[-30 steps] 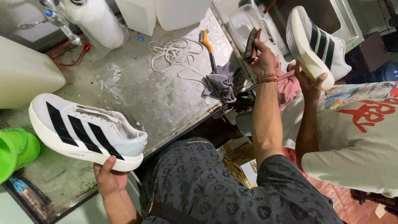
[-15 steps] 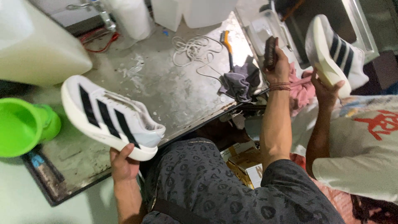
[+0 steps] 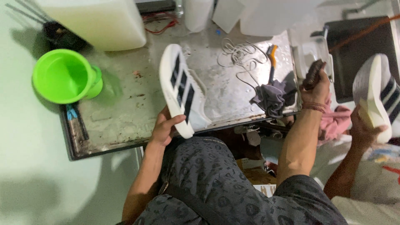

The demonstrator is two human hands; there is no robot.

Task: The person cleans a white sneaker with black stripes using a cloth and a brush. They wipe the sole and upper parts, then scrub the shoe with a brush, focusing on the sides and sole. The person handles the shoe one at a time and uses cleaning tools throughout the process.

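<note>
Looks like mid shoe-scrubbing: left hand (image 3: 164, 129) wrapped around the white striped sneaker (image 3: 181, 89) above the tabletop (image 3: 125, 108), right hand (image 3: 316, 85) clenching a brush (image 3: 313, 73). Next they'd need to meet.

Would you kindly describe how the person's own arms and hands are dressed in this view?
Both arms are bare from the short sleeves down. The left hand wears no glove, ring or watch that shows. The right hand is also ungloved, with a reddish-brown band wrapped around the wrist. The dark grey shirt has a small repeating darker pattern, and a dark strap crosses it.
</note>
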